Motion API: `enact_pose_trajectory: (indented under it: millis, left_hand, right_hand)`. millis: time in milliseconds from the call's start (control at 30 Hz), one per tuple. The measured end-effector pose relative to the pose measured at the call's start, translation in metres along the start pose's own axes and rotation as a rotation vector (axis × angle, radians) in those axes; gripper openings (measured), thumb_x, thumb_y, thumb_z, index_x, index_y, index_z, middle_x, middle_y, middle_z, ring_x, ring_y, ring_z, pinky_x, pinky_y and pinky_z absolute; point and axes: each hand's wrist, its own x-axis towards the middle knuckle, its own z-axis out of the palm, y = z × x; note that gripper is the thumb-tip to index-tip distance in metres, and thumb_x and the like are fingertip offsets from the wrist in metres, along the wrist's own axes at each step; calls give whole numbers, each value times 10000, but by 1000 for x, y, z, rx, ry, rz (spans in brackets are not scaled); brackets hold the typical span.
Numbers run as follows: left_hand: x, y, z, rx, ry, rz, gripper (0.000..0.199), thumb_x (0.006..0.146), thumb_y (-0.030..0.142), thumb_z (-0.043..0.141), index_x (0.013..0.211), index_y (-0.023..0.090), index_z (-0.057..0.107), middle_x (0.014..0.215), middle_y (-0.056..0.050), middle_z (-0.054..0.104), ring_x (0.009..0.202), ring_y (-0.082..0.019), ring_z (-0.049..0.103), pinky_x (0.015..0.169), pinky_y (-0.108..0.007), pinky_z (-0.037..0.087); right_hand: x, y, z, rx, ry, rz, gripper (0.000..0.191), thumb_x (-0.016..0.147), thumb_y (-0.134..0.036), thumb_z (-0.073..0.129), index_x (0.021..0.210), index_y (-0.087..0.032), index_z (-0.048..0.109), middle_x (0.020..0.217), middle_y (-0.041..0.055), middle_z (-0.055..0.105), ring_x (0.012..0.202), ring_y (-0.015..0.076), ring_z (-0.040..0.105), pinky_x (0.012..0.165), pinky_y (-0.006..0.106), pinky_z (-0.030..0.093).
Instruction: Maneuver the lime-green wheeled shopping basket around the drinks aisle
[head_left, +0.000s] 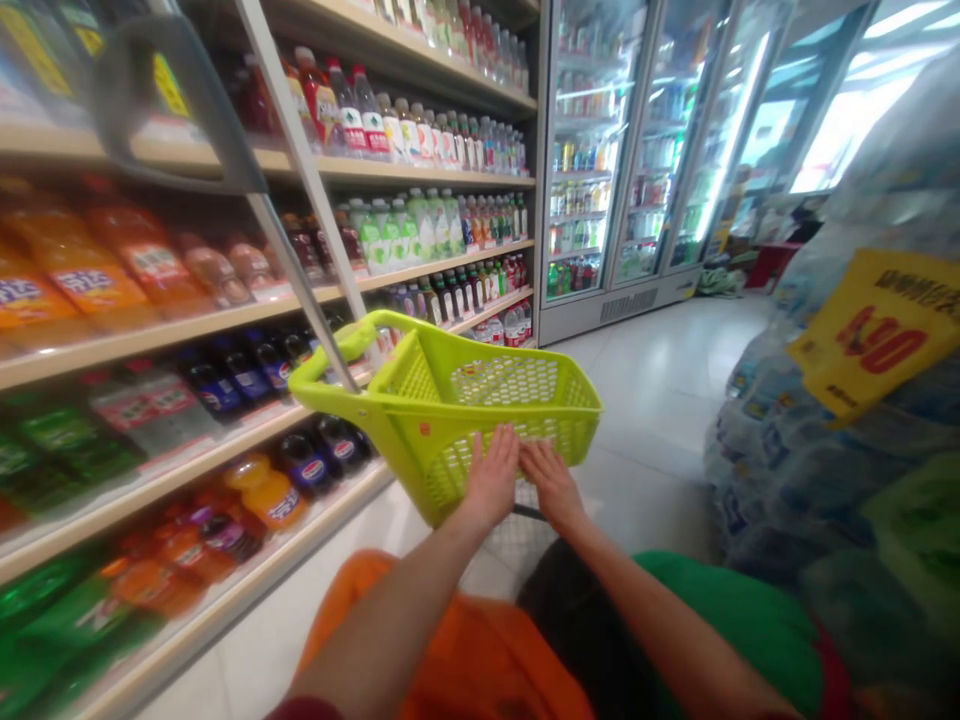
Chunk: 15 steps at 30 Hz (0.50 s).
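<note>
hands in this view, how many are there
2: the left hand and the right hand, side by side at the near side of the lime-green basket. No other hands show, though any behind the stacked packs would be hidden.

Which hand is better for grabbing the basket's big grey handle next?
Probably the left hand: the grey handle rises on that side. The right hand is further away and would likely have to cross over the left one. Both seem to touch the near side of the green basket.
</note>
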Motion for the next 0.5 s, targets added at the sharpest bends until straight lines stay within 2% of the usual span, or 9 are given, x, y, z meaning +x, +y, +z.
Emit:
enact_pose_trajectory:
  millis: [167,267,400,500]
  left_hand:
    - [23,16,-7,-3,27,22,641,769,115,339,1399,86,223,1500,-112,146,1384,-235,82,1100,-536,109]
    - [32,29,-8,-17,26,65,659,757,124,358,1400,88,219,1499,-115,147,1385,-237,79,1097,-540,112]
    - [29,40,-1,-9,15,142,650,764,150,367,1395,86,226,1493,-125,174,1380,-242,114,1096,-539,121]
    - [25,41,3,-25,-15,165,628,772,155,360,1387,89,250,1487,-128,197,1376,-244,135,1095,-540,122]
  right_hand:
    - [20,41,-26,-42,186,113,462,861,-73,339,1285,-201,471,1377,76,427,1350,206,224,1046,447,287]
    - [14,57,-25,-56,120,118,467,851,-74,350,1286,-196,470,1370,81,436,1341,208,246,1033,440,307]
    - [-18,53,-11,-44,-21,94,487,836,-70,349,1288,-205,471,1343,75,471,1320,203,291,1024,423,321]
    - [-25,51,-11,-41,-14,94,489,844,-66,332,1287,-220,471,1331,69,485,1314,202,307,1021,425,320]
